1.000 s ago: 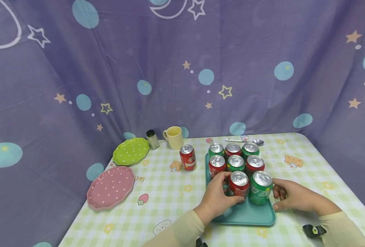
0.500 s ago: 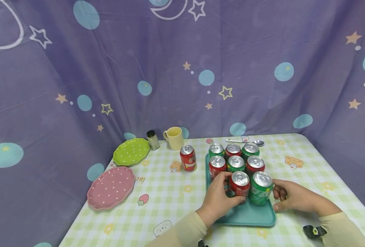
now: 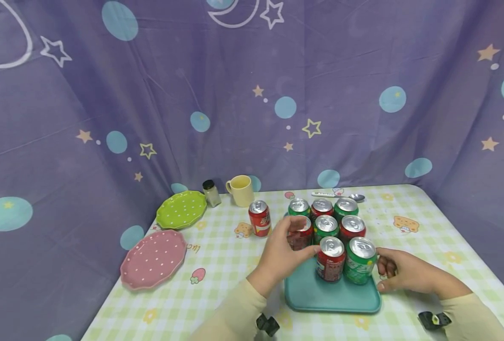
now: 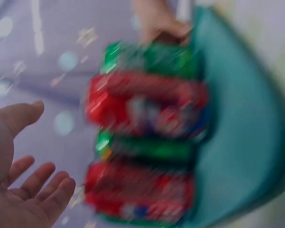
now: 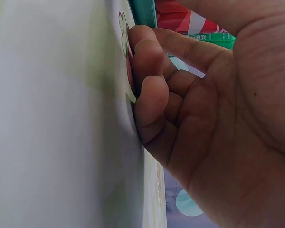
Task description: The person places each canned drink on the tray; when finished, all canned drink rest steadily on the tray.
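Observation:
On a teal tray (image 3: 333, 302) stand several upright soda cans in rows, red and green mixed. The front row has a red can (image 3: 330, 266) beside a green can (image 3: 359, 266). My left hand (image 3: 275, 258) is spread at the tray's left side, thumb tip near the front red can's top, fingers overlapping a red can (image 3: 298, 240) in the middle row. In the blurred left wrist view, a gap shows between the left hand (image 4: 31, 192) and the cans. At the tray's right edge, my right hand (image 3: 411, 271) rests with loosely bent fingers, its index finger right at the green can.
A single red can (image 3: 259, 220) stands left of the tray. Behind it are a yellow mug (image 3: 241, 192) and a black-capped jar (image 3: 211, 195). Green (image 3: 181, 210) and pink plates (image 3: 153, 259) lie at the left; a spoon (image 3: 356, 197) lies behind the tray.
My left hand has let go of the front red can and moved left and slightly back, its fingers spreading. The can stays on the tray. The right hand has not visibly moved.

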A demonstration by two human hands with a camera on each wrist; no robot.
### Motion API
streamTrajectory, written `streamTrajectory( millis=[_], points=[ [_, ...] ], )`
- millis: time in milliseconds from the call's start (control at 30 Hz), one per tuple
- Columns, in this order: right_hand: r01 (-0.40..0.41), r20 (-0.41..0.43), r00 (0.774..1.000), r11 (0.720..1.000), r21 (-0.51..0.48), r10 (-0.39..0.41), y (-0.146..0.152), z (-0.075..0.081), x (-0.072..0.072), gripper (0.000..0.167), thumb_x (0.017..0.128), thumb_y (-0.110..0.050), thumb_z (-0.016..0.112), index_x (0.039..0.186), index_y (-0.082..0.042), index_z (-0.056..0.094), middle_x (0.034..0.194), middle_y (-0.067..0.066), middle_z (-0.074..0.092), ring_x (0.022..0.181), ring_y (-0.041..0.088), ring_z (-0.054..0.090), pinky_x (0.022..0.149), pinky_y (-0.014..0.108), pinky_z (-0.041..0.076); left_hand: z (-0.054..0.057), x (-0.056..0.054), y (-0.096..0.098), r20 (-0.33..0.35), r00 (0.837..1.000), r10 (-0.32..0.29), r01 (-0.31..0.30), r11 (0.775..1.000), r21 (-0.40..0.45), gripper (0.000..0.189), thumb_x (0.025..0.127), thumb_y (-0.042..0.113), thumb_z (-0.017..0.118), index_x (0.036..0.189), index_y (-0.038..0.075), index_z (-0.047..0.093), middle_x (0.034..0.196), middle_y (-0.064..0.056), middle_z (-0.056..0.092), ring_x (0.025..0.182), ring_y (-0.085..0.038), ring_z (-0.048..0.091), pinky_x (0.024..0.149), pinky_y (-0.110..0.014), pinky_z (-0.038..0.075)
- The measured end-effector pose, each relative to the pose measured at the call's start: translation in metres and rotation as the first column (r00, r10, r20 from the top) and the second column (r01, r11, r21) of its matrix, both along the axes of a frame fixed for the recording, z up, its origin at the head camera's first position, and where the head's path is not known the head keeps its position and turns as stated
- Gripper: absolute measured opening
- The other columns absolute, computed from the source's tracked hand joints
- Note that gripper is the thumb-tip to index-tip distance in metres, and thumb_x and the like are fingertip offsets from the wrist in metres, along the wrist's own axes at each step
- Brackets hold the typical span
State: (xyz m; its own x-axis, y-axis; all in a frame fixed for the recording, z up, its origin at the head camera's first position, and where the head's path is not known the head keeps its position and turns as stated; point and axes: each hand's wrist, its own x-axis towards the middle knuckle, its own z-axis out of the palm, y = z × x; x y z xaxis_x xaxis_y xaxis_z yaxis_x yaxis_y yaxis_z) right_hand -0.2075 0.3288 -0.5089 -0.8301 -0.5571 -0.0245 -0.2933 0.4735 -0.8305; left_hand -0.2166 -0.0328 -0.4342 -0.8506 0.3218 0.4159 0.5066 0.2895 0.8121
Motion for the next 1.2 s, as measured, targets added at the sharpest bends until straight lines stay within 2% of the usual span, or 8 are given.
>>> streamTrajectory(
  millis=[167, 267, 367, 533, 700, 833, 933, 1200],
  points=[
    [0.000, 0.002, 1.000, 1.000, 0.006, 0.000, 0.000, -0.001, 0.000, 0.051, 0.079, -0.023, 0.092, 0.109, -0.003, 0.057, 0.088, 0.011, 0.059, 0.071, 0.011, 0.055, 0.058, 0.030, 0.048, 0.019, -0.023, -0.035, -0.082, 0.994, 0.076, -0.068, 0.993, 0.101, 0.058, 0.085, 0.019, 0.090, 0.135, 0.016, 0.061, 0.134, 0.002, 0.065, 0.127, -0.019, 0.061, 0.109, -0.041, 0.050],
    [0.003, 0.005, 1.000, 1.000, 0.007, -0.003, 0.000, -0.001, -0.001, 0.051, 0.079, -0.023, 0.092, 0.109, -0.003, 0.057, 0.088, 0.011, 0.059, 0.071, 0.011, 0.055, 0.058, 0.030, 0.048, 0.023, -0.039, -0.057, -0.098, 0.987, 0.130, -0.114, 0.981, 0.154, 0.057, 0.086, 0.016, 0.089, 0.136, 0.015, 0.061, 0.133, -0.001, 0.066, 0.129, -0.023, 0.061, 0.113, -0.044, 0.046],
    [0.006, 0.007, 1.000, 1.000, 0.004, -0.006, 0.001, -0.002, -0.001, 0.051, 0.080, -0.023, 0.092, 0.109, -0.003, 0.057, 0.088, 0.011, 0.059, 0.071, 0.011, 0.055, 0.058, 0.031, 0.048, 0.019, -0.055, -0.076, -0.089, 0.979, 0.182, -0.163, 0.969, 0.188, 0.060, 0.086, 0.015, 0.089, 0.138, 0.014, 0.059, 0.135, -0.005, 0.064, 0.133, -0.026, 0.057, 0.118, -0.045, 0.039],
    [0.004, 0.002, 1.000, 1.000, -0.003, -0.004, 0.002, -0.003, -0.001, 0.050, 0.080, -0.023, 0.092, 0.109, -0.004, 0.056, 0.089, 0.012, 0.059, 0.071, 0.011, 0.055, 0.058, 0.030, 0.048, -0.001, -0.079, -0.101, -0.004, 0.974, 0.225, -0.220, 0.957, 0.188, 0.068, 0.087, 0.013, 0.088, 0.146, 0.010, 0.053, 0.143, -0.008, 0.057, 0.140, -0.028, 0.050, 0.123, -0.043, 0.030],
    [0.001, -0.001, 1.000, 1.000, -0.012, -0.001, 0.002, -0.003, 0.000, 0.050, 0.080, -0.021, 0.092, 0.110, -0.004, 0.056, 0.089, 0.012, 0.059, 0.071, 0.011, 0.055, 0.057, 0.031, 0.048, -0.028, -0.095, -0.108, 0.115, 0.967, 0.226, -0.241, 0.961, 0.135, 0.080, 0.086, 0.017, 0.090, 0.152, 0.007, 0.045, 0.149, -0.011, 0.052, 0.141, -0.031, 0.047, 0.122, -0.054, 0.031],
    [-0.003, -0.003, 1.000, 1.000, -0.013, 0.003, 0.001, -0.001, 0.000, 0.050, 0.080, -0.021, 0.092, 0.110, -0.004, 0.056, 0.089, 0.013, 0.059, 0.071, 0.011, 0.055, 0.057, 0.031, 0.048, -0.049, -0.101, -0.107, 0.189, 0.961, 0.203, -0.225, 0.969, 0.103, 0.085, 0.085, 0.020, 0.091, 0.154, 0.010, 0.042, 0.150, -0.013, 0.051, 0.141, -0.034, 0.047, 0.117, -0.059, 0.036],
    [-0.003, -0.004, 1.000, 1.000, -0.011, 0.003, 0.000, 0.000, 0.000, 0.049, 0.080, -0.021, 0.092, 0.110, -0.005, 0.056, 0.089, 0.013, 0.059, 0.071, 0.011, 0.055, 0.057, 0.031, 0.048, -0.061, -0.104, -0.104, 0.222, 0.959, 0.174, -0.203, 0.972, 0.118, 0.086, 0.084, 0.014, 0.091, 0.154, 0.010, 0.041, 0.148, -0.016, 0.053, 0.138, -0.035, 0.049, 0.116, -0.059, 0.039],
    [0.006, 0.002, 1.000, 1.000, 0.002, -0.006, -0.001, 0.002, 0.000, 0.050, 0.080, -0.022, 0.092, 0.109, -0.003, 0.057, 0.088, 0.012, 0.059, 0.071, 0.011, 0.055, 0.057, 0.030, 0.048, -0.078, -0.107, -0.094, 0.268, 0.948, 0.172, -0.209, 0.971, 0.117, 0.086, 0.084, 0.006, 0.088, 0.155, 0.013, 0.040, 0.145, -0.015, 0.058, 0.135, -0.036, 0.054, 0.115, -0.052, 0.043]
  ],
)
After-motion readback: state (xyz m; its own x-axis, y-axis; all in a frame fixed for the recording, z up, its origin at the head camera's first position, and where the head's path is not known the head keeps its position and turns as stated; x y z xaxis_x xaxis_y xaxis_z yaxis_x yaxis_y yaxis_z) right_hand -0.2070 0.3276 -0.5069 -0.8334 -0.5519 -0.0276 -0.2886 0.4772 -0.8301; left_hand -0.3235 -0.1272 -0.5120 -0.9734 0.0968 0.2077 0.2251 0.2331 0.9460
